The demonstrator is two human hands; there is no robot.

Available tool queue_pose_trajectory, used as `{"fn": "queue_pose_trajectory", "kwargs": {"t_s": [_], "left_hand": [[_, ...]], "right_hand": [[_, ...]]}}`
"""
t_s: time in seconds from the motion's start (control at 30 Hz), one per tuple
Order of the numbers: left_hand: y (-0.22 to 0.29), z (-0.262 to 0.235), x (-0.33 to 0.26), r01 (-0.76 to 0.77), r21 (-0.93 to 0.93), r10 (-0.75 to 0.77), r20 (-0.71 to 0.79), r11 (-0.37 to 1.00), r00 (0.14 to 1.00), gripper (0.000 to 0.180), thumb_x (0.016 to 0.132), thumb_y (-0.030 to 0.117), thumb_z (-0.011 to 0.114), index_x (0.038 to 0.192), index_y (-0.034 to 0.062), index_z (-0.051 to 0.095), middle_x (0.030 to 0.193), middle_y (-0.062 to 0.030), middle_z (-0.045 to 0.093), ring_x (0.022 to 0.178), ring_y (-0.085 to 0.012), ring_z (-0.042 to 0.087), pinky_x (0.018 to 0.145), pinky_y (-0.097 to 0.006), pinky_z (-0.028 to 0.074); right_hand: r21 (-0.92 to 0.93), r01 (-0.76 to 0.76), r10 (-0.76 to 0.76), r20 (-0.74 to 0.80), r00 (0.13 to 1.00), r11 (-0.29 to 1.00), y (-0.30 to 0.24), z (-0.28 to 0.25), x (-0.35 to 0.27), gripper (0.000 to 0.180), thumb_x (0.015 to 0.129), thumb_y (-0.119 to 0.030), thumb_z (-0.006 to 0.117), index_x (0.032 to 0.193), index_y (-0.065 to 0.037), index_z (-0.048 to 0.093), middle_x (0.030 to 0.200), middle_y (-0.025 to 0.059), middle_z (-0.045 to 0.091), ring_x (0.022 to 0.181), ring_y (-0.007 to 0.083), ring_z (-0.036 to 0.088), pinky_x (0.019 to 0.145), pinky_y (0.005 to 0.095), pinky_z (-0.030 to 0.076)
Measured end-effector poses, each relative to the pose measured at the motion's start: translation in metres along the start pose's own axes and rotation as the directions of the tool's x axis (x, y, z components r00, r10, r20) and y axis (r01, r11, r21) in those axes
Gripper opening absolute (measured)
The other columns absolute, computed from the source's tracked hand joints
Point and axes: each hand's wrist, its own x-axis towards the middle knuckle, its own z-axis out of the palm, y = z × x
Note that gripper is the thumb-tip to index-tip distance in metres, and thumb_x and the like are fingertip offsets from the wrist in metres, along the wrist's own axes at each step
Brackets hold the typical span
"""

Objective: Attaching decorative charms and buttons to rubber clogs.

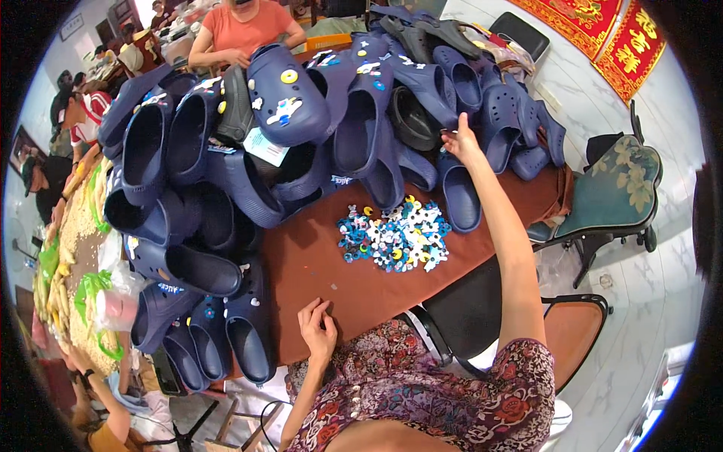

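Observation:
My right hand (462,145) reaches out to the right side of the pile, fingers apart, at the lower edge of a navy clog (425,84). Whether the fingertips touch that clog is hard to tell. Just below the hand, another navy clog (462,200) lies with its opening up. My left hand (318,328) rests at the near table edge with loosely bent fingers and nothing visible in it. Between the hands and the pile is a heap of small shoe charms (395,235) in blue, white, black and yellow.
Navy clogs (207,271), several with charms on them, cover the table's left and far sides. The brown tablecloth (301,264) shows in front. A person in an orange top (245,34) stands across the table. Chairs (614,184) stand at the right; other people work at the left.

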Motion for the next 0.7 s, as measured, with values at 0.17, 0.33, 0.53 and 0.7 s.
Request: {"fn": "queue_pose_trajectory", "kwargs": {"t_s": [0.17, 0.33, 0.53, 0.7], "left_hand": [[0.008, 0.005, 0.001, -0.021, -0.025, 0.022, 0.027, 0.999, 0.999, 0.031, 0.076, -0.004, 0.057, 0.104, 0.0046, 0.069, 0.112, -0.0157, 0.062, 0.102, -0.0333, 0.056, 0.09, -0.04, 0.047], [0.011, 0.008, 0.003, -0.032, -0.029, 0.033, 0.045, 0.999, 0.998, 0.032, 0.076, -0.004, 0.057, 0.104, 0.0041, 0.069, 0.112, -0.0157, 0.062, 0.102, -0.0333, 0.055, 0.089, -0.041, 0.047], [0.002, -0.005, 0.0, 0.007, 0.105, -0.008, 0.01, 0.994, 1.0, 0.032, 0.074, -0.006, 0.057, 0.101, 0.0045, 0.069, 0.111, -0.0156, 0.063, 0.101, -0.0334, 0.056, 0.088, -0.04, 0.047], [0.01, 0.017, 0.012, -0.045, 0.024, 0.044, 0.029, 0.999, 0.999, 0.033, 0.073, -0.006, 0.056, 0.101, 0.0045, 0.069, 0.11, -0.0155, 0.063, 0.101, -0.0333, 0.056, 0.088, -0.04, 0.047]], "right_hand": [[-0.084, 0.045, -0.048, -0.042, 0.998, 0.995, -0.004, -0.019, 0.018, 0.071, 0.087, -0.074, 0.047, 0.093, -0.004, 0.057, 0.075, 0.0062, 0.059, 0.063, 0.0164, 0.055, 0.055, 0.0315, 0.046], [-0.372, 0.202, -0.323, -0.298, 0.898, 0.906, -0.008, -0.064, 0.043, 0.062, 0.093, -0.061, 0.046, 0.098, -0.002, 0.065, 0.077, 0.0136, 0.064, 0.07, 0.0276, 0.06, 0.065, 0.0377, 0.049], [-0.623, 0.079, -0.527, -0.579, 0.622, 0.778, 0.019, -0.063, 0.058, 0.045, 0.09, -0.037, 0.059, 0.11, 0.002, 0.066, 0.115, 0.0337, 0.061, 0.107, 0.0395, 0.063, 0.096, 0.0439, 0.047], [-0.56, 0.034, -0.439, -0.609, 0.66, 0.828, -0.014, -0.193, 0.111, 0.079, 0.079, -0.044, 0.074, 0.124, 0.016, 0.051, 0.123, 0.0325, 0.058, 0.119, 0.0391, 0.056, 0.102, 0.039, 0.043]]}}
